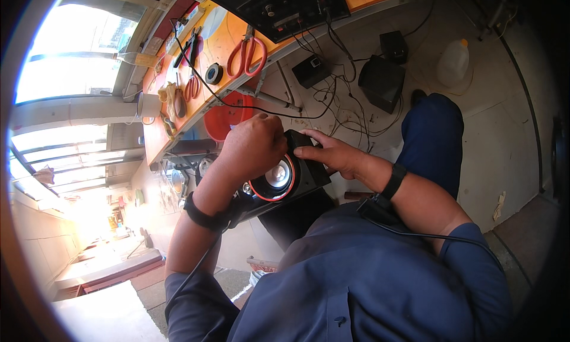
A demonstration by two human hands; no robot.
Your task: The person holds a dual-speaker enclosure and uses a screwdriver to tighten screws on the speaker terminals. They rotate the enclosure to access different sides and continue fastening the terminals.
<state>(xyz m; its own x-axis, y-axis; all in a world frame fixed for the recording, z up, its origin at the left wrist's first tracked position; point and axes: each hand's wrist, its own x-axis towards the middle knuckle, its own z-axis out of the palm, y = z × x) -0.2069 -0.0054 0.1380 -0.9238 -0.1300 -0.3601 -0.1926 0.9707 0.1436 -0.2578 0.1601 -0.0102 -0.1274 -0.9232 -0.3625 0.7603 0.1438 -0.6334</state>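
Observation:
A black speaker box (311, 171) rests at my lap, its round silver-centred cone (278, 176) ringed in orange-red. Along its right and upper edge my right hand (332, 152) grips the cabinet, thumb across the face and fingers over the side. My left hand (256, 141) is curled into a fist over the upper left part of the speaker, close beside the cone. Whatever the left fingers hold, if anything, is hidden beneath the knuckles. Both wrists wear black bands with cables.
On the orange workbench (224, 45) lie red-handled scissors (247, 54), black-handled pliers (189, 50) and a roll of black tape (214, 73). A red basin (222, 117) sits below. Black boxes (382, 84), tangled cables (344, 107) and a plastic jug (452, 64) are on the floor.

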